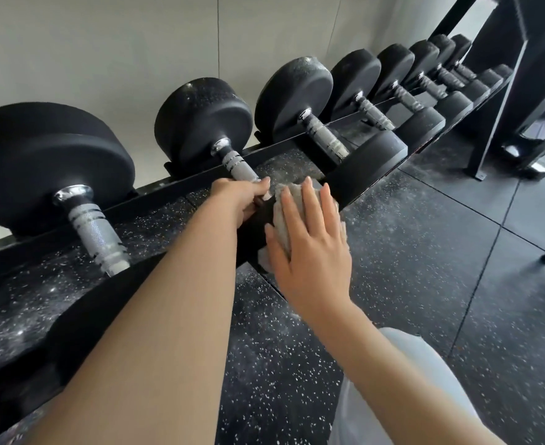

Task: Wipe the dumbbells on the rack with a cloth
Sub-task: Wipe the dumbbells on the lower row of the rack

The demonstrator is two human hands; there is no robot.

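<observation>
We see through one wide-angle camera worn on the head, facing forward and down. It sits close over the rack (175, 187), which crosses the frame from lower left to upper right and bends with the lens. Both forearms (155, 332) enter from the bottom edge; the left hand (242, 200) and right hand (309, 242) meet at the second dumbbell (200, 120) near the centre. The floor (425, 252) fills the right side.

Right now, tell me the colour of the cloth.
The cloth is pale grey-beige, clearest in the head view.
</observation>
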